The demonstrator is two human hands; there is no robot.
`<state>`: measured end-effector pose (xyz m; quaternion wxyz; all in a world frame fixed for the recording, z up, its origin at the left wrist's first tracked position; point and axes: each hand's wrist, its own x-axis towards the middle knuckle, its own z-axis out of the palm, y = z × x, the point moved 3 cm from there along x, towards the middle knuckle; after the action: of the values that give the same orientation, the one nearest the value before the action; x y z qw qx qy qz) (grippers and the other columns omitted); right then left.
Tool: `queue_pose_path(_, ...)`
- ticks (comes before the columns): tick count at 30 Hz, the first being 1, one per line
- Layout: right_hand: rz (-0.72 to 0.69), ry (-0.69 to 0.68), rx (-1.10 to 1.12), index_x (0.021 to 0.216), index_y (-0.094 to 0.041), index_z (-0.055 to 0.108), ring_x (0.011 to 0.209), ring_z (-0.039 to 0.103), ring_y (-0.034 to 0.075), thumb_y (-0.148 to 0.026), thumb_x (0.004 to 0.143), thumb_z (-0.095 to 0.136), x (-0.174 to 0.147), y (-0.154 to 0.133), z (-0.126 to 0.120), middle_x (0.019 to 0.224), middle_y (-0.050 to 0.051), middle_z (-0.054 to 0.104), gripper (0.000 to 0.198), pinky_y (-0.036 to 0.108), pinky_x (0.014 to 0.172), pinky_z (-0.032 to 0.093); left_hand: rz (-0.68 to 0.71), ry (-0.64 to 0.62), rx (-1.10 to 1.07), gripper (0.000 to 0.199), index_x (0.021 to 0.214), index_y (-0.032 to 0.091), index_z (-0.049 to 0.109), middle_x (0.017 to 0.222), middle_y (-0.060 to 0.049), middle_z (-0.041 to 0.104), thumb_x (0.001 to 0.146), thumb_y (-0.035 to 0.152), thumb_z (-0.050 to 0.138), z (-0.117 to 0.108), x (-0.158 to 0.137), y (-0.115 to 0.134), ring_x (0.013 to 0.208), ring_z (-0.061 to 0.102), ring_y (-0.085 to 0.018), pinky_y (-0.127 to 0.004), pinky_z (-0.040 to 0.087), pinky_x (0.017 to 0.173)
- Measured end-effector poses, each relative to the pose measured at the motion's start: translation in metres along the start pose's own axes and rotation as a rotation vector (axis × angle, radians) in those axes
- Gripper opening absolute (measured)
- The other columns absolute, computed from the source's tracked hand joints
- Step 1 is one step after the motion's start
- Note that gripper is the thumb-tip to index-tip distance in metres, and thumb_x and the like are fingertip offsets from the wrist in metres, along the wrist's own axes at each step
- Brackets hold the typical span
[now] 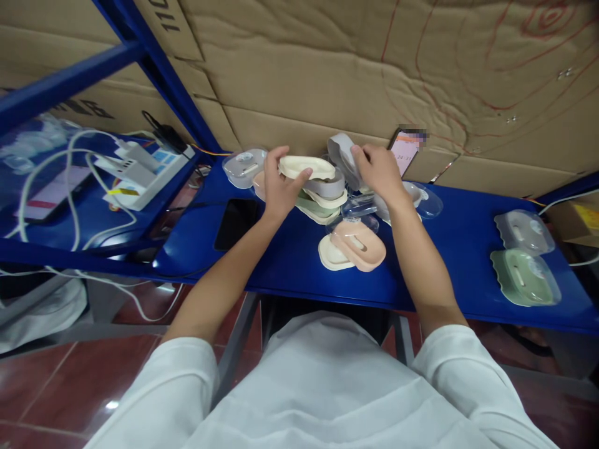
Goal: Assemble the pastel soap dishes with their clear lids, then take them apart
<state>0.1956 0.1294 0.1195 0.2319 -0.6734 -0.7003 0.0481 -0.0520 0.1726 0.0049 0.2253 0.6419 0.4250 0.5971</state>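
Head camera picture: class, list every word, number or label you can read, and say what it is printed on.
"110": partly cut off, turned sideways, on the cardboard box top left.
Black letters, partly hidden, on the cardboard behind the blue shelf frame: unreadable.
Propped phone screen: blurred.
Tablet screen at left: too small.

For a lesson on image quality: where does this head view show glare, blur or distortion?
Head view: glare on the floor tile; wide-angle bending of the blue shelf; a pixelated patch on the phone; the left hand and right hand look sharp.
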Motion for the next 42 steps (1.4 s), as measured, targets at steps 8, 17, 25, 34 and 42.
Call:
queue_pose_path(8,0.016,-0.032,-0.051,0.132,-0.024,0.075,0.121,0.072,0.039,-0.043,0.108,0.049,-0.002,0.006,-0.002,0.124,0.013,0.080,0.040,0.058,0.103,0.055,0.034,0.047,-0.078,0.078,0.142,0.033,0.051,0.146,-0.011,0.054,0.086,0.082,0.075,-0.003,-0.003,0.016,0.141,0.059,-0.031,-0.047,0.057,0.111)
queue_pose_path(17,-0.528,-0.159,0.083,0.159,-0.037,0.056,0.157,0.046,0.034,-0.063,0.108,0.050,-0.024,-0.036,-0.006,0.162,0.005,0.059,0.057,0.055,0.127,0.040,0.079,0.026,-0.184,0.061,0.132,0.032,0.055,0.131,-0.006,0.065,0.096,0.080,0.068,-0.002,-0.008,0.043,0.121,0.069,-0.024,-0.046,0.060,0.101)
queue_pose_path(25,-0.578,0.068,0.275,0.125,-0.030,0.077,0.137,0.064,0.036,-0.054,0.103,0.064,-0.002,-0.015,0.000,0.144,0.008,0.071,0.035,0.058,0.122,0.046,0.087,-0.042,0.066,0.061,0.135,0.031,0.061,0.142,-0.012,0.064,0.104,0.081,0.044,-0.016,0.006,0.036,0.131,0.065,-0.030,-0.047,0.057,0.110)
queue_pose_path(34,-0.128,0.262,0.105,0.135,-0.024,0.067,0.128,0.068,0.032,-0.053,0.113,0.045,0.007,0.014,0.006,0.132,0.012,0.075,0.043,0.050,0.112,0.051,-0.122,-0.313,0.816,0.050,0.139,0.024,0.066,0.151,-0.020,0.058,0.091,0.037,0.069,-0.031,0.003,0.021,0.145,0.053,-0.046,-0.065,0.039,0.122)
queue_pose_path(42,-0.033,0.118,0.019,0.134,-0.023,0.068,0.113,0.073,0.031,-0.042,0.111,0.050,0.006,0.010,-0.002,0.115,0.011,0.079,0.035,0.049,0.105,0.053,-0.200,-0.384,0.876,0.070,0.156,0.026,0.056,0.165,-0.023,0.047,0.089,0.036,0.072,-0.035,0.000,0.026,0.154,0.042,-0.049,-0.077,0.037,0.120)
